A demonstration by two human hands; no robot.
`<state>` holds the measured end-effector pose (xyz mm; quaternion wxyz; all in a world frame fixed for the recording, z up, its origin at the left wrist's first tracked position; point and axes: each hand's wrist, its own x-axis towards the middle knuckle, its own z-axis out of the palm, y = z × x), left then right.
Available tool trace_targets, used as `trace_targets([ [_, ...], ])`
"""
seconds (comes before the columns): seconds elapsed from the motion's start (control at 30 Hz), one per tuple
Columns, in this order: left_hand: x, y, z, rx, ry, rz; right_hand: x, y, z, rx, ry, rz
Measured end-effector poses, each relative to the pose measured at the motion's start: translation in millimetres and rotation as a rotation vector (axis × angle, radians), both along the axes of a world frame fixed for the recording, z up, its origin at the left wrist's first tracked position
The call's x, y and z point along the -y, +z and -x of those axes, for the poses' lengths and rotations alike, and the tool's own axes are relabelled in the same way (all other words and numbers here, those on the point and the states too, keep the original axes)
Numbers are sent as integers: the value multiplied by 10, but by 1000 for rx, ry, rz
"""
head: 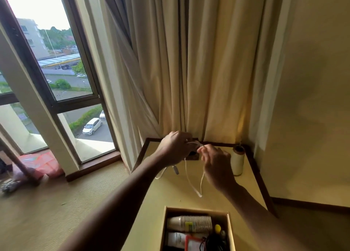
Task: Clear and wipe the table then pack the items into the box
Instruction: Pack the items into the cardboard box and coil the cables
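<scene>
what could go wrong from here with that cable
The cable hangs in a loose loop below the left hand and right hand, so it might tangle or slip free. The right hand works close to the upright roll and could knock it over.

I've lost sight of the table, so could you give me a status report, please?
Left hand and right hand grip white cord, loops dangling. Box open, partly packed. Roll upright on table, unpacked.

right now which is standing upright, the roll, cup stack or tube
The pale roll by the table's far right corner stands on end; the cup stack and white tube lie sideways inside the box.
</scene>
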<state>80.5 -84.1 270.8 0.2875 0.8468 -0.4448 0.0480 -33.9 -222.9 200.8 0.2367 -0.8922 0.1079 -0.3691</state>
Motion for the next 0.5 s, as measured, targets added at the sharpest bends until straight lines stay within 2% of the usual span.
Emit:
trace_targets([
  [0.1,-241,-119,-232,119,83,-124,268,-7,113,-13,-90,-49],
  [0.17,-416,-195,-362,94,123,-131,441,-34,199,-68,-181,-83],
  [0.23,-492,-211,-400,-1,131,-40,563,-50,265,-131,-246,-131],
  [0.3,-480,-191,-343,-94,138,12,566,-69,259,-175,-197,-163],
  [0.4,-335,-126,-167,-106,86,3,391,-24,181,-123,-74,-189],
  [0.43,-264,-89,-86,-173,42,-4,336,6,153,-80,-44,-168],
  [0.5,-129,-1,123,-447,-78,-25,266,95,97,-26,-8,-132],
])
